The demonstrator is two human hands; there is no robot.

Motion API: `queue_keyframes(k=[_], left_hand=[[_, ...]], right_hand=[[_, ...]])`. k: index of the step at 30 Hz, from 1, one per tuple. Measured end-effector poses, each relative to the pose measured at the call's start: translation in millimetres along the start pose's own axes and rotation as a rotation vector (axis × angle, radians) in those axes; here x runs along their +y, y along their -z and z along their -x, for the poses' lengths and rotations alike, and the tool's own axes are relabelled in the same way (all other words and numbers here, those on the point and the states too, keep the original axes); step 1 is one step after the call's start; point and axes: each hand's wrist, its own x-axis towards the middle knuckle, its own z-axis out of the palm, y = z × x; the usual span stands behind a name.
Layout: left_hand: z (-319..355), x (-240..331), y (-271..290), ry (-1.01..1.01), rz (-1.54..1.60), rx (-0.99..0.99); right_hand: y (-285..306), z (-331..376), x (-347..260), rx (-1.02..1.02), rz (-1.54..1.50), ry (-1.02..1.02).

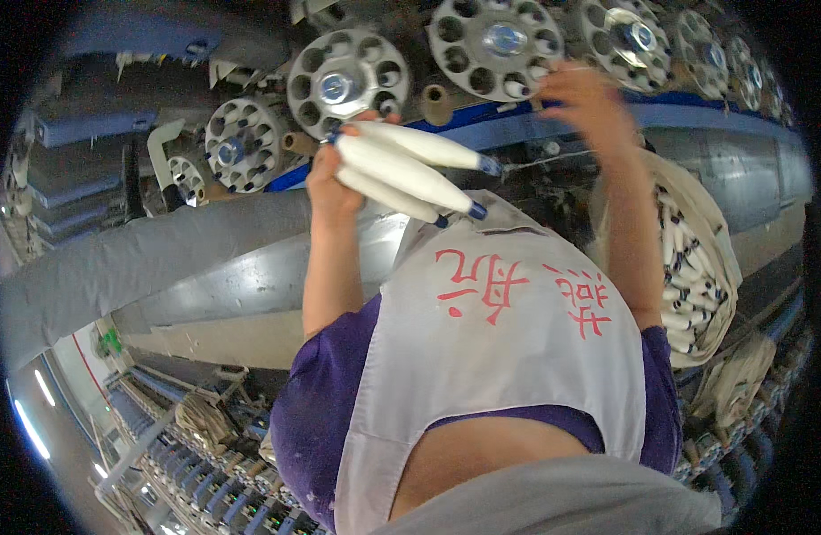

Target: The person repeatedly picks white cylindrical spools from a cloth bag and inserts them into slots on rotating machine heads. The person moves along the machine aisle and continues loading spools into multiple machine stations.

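Your both arms raised high toward machine. Left hand [332, 183] bent at wrist, right hand [589, 102] stretched further up, blurred. Row of perforated round discs [344, 82] overhead, blue rail [678, 111] beneath them; cloth bag of bobbins [696, 267] hangs beside right forearm. Left hand clenched round three white bobbins [410, 169], blue tips pointing right. Right hand fingertips touch disc rim [535, 76]; grip cannot tell.

Both bare arms reach up and away from the body. The left hand [332, 183] is curled shut in a tight grip. The right hand [582, 96] is higher, blurry, with its fingers spread and bent a little.
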Motion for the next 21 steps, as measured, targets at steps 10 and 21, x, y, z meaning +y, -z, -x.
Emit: queue_keyframes(k=[10, 21], left_hand=[[33, 115, 131, 0.059, 0.172, 0.656], [28, 78, 150, 0.327, -0.183, 0.895]], right_hand=[[-227, -96, 5, -0.605, -0.835, -1.157], [-294, -134, -6, -0.626, -0.875, -1.017]])
